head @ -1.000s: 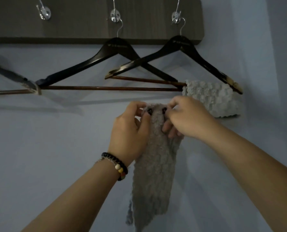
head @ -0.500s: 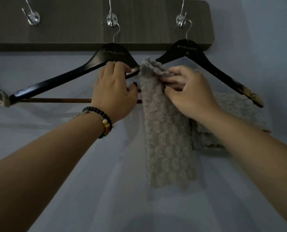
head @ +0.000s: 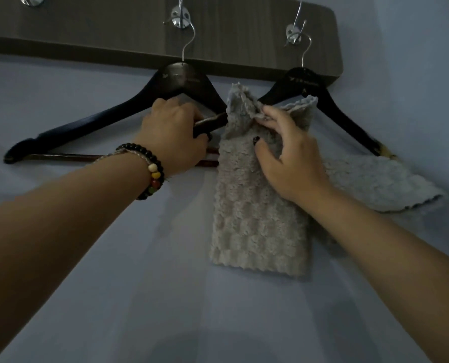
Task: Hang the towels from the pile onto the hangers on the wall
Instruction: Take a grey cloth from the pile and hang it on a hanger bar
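Reaching up against a pale wall (head: 61, 258), both bare forearms angled toward a dark wooden rack (head: 113, 30) fitted with chrome hooks (head: 180, 18). Draped over the crossbar of the left hanger (head: 100, 124), a grey textured towel (head: 257, 218), front fold hanging straight down, top edge bunched above the bar. Farther right, on the right hanger (head: 349, 121), a second towel (head: 375, 182), slanting, partly masked by the right forearm.

Left hand (head: 175, 140), beaded bracelet (head: 150, 169) at the wrist, fingers curled round the sloping arm of the left hanger just beside the towel. Right hand (head: 289, 158) pinching the bunched top of the grey towel, thumb pressed on the front fold, dark polish visible on the thumbnail.

Compared with half a second ago: towel's top edge spread wider to the right, right hand lower on the cloth, left hand shifted from the crossbar area onto the hanger arm, view closer to the wall.

Cut off at the top edge: the rack and a third hook at far left. Hidden behind the grey towel: the right end of the left hanger and most of its crossbar. Unclear in the dim light: how far the towel's rear fold hangs.
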A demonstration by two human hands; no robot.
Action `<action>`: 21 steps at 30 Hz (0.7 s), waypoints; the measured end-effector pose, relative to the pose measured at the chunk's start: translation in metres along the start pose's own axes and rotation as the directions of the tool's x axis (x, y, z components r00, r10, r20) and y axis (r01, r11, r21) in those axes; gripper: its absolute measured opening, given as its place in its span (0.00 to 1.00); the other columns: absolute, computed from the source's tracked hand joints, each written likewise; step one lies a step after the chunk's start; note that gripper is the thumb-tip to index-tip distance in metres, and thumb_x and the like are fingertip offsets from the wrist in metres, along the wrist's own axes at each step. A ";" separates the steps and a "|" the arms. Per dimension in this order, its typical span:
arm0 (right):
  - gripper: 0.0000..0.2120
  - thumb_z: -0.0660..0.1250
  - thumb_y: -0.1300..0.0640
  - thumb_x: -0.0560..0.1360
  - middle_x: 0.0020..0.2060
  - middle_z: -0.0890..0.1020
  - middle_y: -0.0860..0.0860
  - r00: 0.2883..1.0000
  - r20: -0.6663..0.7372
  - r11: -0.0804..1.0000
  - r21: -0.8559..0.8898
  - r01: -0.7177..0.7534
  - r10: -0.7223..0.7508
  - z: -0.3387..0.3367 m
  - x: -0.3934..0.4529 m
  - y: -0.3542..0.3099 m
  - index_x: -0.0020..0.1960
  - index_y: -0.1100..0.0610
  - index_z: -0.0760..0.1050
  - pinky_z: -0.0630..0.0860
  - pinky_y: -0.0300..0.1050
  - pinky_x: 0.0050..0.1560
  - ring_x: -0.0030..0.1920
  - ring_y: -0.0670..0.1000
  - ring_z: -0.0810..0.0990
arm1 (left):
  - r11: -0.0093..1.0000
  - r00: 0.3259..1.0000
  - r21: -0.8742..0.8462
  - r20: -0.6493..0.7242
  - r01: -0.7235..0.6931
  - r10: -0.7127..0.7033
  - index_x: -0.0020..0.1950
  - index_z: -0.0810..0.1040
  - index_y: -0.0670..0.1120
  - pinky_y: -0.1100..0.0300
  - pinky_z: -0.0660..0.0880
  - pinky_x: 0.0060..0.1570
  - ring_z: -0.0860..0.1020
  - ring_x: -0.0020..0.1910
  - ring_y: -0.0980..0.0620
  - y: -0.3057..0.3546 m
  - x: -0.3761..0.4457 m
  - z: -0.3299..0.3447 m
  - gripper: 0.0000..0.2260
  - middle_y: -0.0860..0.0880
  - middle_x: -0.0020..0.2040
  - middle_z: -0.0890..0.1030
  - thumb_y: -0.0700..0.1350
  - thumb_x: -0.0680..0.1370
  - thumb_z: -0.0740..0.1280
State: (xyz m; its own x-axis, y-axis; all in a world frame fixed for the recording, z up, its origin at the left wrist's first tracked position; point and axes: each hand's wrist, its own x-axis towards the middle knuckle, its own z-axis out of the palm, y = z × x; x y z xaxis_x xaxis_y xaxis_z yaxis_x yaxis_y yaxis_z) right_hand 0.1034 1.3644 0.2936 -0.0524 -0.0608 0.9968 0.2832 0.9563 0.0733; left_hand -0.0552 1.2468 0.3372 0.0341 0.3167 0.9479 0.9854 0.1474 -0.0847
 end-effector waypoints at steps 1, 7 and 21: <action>0.25 0.62 0.55 0.77 0.65 0.76 0.53 1.000 -0.005 1.000 -0.019 0.010 -0.010 -0.001 0.001 0.002 0.73 0.58 0.65 0.72 0.46 0.64 0.66 0.48 0.74 | 0.999 1.000 -0.040 0.031 0.003 -0.001 0.57 0.76 0.46 0.61 0.66 0.43 0.71 0.52 0.48 0.000 0.002 -0.002 0.10 0.47 0.52 0.74 0.48 0.78 0.66; 0.24 0.59 0.54 0.79 0.67 0.75 0.53 0.996 0.076 0.999 -0.025 -0.034 0.035 -0.007 -0.006 0.008 0.74 0.57 0.62 0.72 0.48 0.64 0.66 0.50 0.73 | 0.911 0.988 -0.400 0.149 0.097 -0.040 0.50 0.75 0.51 0.62 0.76 0.36 0.79 0.37 0.57 0.001 -0.004 -0.014 0.05 0.53 0.41 0.80 0.50 0.77 0.68; 0.24 0.56 0.49 0.82 0.24 0.66 0.45 0.978 0.182 0.994 0.023 -0.111 0.105 -0.043 0.009 -0.001 0.28 0.51 0.61 0.62 0.46 0.32 0.26 0.43 0.65 | -0.074 0.924 -0.923 0.370 0.377 0.094 0.64 0.75 0.43 0.58 0.79 0.41 0.83 0.51 0.49 0.012 -0.041 -0.028 0.24 0.43 0.55 0.84 0.54 0.82 0.47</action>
State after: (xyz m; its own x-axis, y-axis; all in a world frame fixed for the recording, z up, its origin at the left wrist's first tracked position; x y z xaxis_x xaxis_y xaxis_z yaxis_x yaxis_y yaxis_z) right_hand 0.1436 1.3508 0.3044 -0.1960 0.0932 0.9762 0.2647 0.9635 -0.0389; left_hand -0.0402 1.2090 0.3058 0.0623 0.6532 0.7546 0.0937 -0.7566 0.6471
